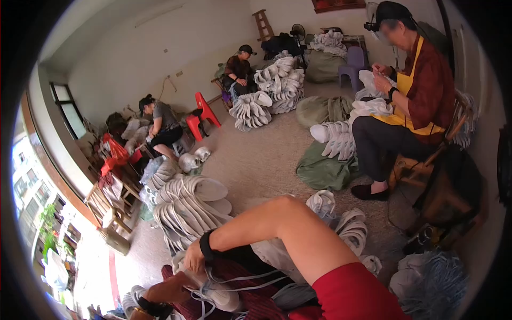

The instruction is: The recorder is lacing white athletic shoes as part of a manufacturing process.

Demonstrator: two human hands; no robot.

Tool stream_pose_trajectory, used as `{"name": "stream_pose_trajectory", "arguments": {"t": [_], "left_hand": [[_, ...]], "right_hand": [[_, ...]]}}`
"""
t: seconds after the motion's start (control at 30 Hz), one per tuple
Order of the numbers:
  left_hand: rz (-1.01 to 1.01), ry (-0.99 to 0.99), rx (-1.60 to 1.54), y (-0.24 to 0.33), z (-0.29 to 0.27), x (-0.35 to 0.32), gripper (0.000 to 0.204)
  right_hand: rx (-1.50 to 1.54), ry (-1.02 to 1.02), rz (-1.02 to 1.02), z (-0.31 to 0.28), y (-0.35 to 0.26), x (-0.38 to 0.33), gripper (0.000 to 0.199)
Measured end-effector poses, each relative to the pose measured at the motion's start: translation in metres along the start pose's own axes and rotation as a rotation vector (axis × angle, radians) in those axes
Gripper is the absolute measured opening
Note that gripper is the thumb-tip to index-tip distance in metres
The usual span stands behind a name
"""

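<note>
A white shoe [224,298] with loose pale laces [250,278] lies over my lap, on dark red striped cloth [256,301]. My left hand [169,288], with a dark band at its wrist, is closed around one end of the shoe. Reaching across from the right, my right arm is bent in a red sleeve [352,293]. My right hand [195,258], below a black wristband, has its fingers curled down onto the shoe close to the left hand. What those fingers pinch is hidden. Stacked white shoe pieces [184,208] lie just beyond my hands.
At the right a person in a yellow apron [408,90] sits holding a white shoe piece. Two more seated people [162,125] are farther back. Green sacks [325,165], a red chair [202,114], a purple chair [353,66] and more shoe piles [280,82] stand around the floor.
</note>
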State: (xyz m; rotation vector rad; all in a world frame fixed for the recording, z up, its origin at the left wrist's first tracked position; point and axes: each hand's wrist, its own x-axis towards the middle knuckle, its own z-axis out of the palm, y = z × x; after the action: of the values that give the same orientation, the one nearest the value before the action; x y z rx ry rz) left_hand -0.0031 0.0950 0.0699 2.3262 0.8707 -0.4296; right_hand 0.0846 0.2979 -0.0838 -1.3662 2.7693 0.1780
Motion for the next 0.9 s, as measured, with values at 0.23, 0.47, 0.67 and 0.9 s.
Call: {"name": "stream_pose_trajectory", "arguments": {"t": [0.23, 0.47, 0.67, 0.9], "left_hand": [[-0.152, 0.572, 0.150, -0.022, 0.069, -0.022, 0.009], [0.069, 0.813, 0.195, -0.023, 0.083, -0.013, 0.013], [-0.115, 1.039, -0.629, 0.132, 0.053, -0.051, 0.020], [-0.019, 0.944, -0.865, 0.072, 0.052, -0.025, 0.027]], "right_hand": [[0.196, 0.405, 1.277, -0.103, -0.162, 0.090, 0.016], [1.066, 1.770, 0.917, -0.123, -0.160, 0.074, 0.028], [1.005, 1.663, 0.861, -0.118, -0.180, 0.078, 0.020], [0.442, 1.496, 1.168, -0.139, -0.206, 0.067, 0.014]]}}
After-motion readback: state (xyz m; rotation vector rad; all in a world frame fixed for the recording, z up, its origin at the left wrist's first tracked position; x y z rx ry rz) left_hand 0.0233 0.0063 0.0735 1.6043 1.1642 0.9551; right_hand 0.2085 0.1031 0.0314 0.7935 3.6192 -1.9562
